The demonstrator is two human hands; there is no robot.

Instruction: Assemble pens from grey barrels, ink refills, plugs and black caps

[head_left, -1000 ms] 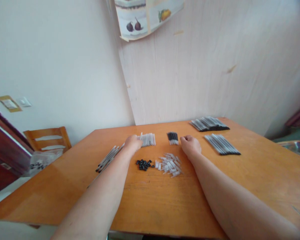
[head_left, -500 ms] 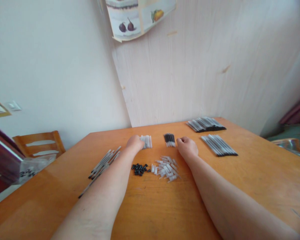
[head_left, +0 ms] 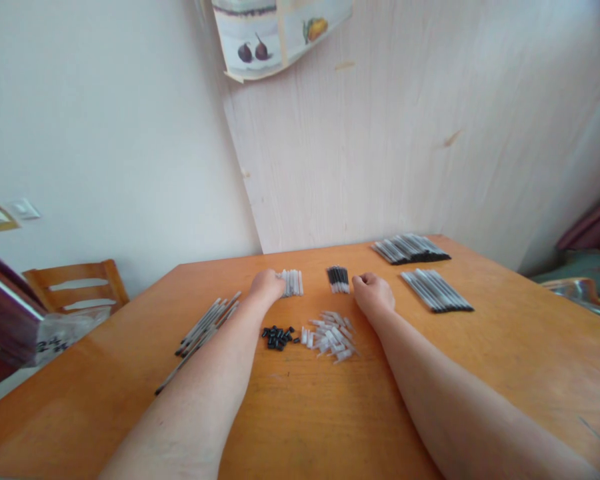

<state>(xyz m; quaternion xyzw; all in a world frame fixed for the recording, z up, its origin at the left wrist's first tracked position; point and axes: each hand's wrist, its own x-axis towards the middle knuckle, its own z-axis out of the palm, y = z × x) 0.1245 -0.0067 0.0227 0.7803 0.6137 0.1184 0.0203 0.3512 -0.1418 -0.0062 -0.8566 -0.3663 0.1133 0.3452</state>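
My left hand (head_left: pixel 267 287) is closed at the left edge of a row of clear-white pen tubes (head_left: pixel 293 283). Its back faces me and hides the fingertips, so what they hold cannot be made out. My right hand (head_left: pixel 375 292) rests curled on the table, just right of a small row of black pieces with pale tips (head_left: pixel 339 280) and apart from it. Whatever its fingers may pinch is hidden. Nearer to me, between the forearms, lie a pile of small black caps (head_left: pixel 279 337) and a heap of translucent white tips (head_left: pixel 333 337).
Beside my left forearm lie several loose clear pens with dark ends (head_left: pixel 210 323). Two groups of similar pens occupy the right side, one farther back (head_left: pixel 411 248) and one nearer (head_left: pixel 437 291). A wooden chair (head_left: pixel 77 283) stands left of the table (head_left: pixel 300 413).
The view has shifted very slightly. Both hands keep almost the same place and pose, and the rows and piles look unchanged.
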